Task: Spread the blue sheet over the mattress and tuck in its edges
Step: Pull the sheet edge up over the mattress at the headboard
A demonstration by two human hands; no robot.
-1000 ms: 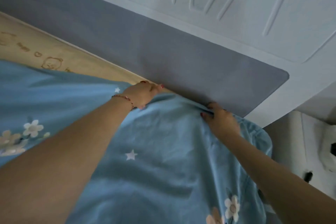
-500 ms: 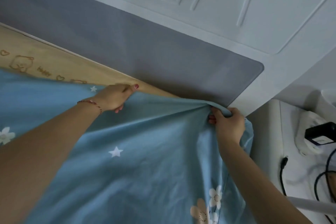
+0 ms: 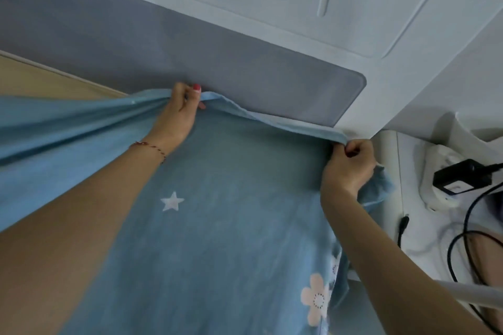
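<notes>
1. Now that the right hand point(image 3: 347, 168) has carried its corner out to the headboard point(image 3: 245, 71) end, the blue sheet point(image 3: 231, 226) covers more of the mattress point(image 3: 40, 81).
2. Both grips are clamped on its top hem; the left hand point(image 3: 178, 114) has shifted right.
3. Tucking comes next.

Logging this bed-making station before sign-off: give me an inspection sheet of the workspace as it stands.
Surface: mattress, tan strip bare at upper left.
Job's things: blue sheet covers the rest, top edge lifted along the grey headboard.
Clutter: nothing seen on the bed.
Hands: left hand and right hand each grip the sheet's edge.
Cables: black cable and black adapter on the white bedside unit.
Surroundings: white panelled wall.
</notes>
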